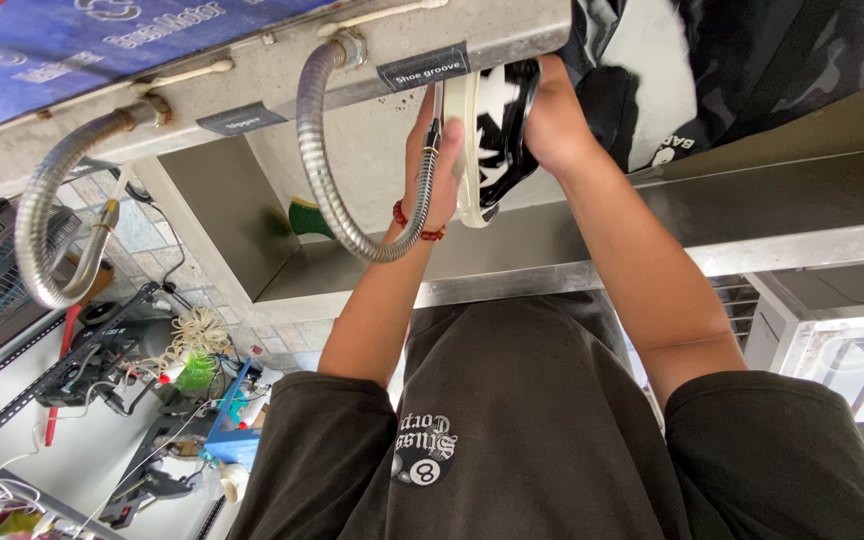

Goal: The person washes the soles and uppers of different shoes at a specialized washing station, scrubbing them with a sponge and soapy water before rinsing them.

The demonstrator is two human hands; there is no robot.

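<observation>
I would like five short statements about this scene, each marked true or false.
1. The right hand holds a black and white shoe. True.
2. The left hand grips the end of a flexible metal hose. True.
3. The red bead bracelet sits on the right wrist. False: it is on the left wrist.
4. The shoe has a red sole. False: the sole is white.
5. A hand holds the second hose. False: it hangs free at the left.
</observation>
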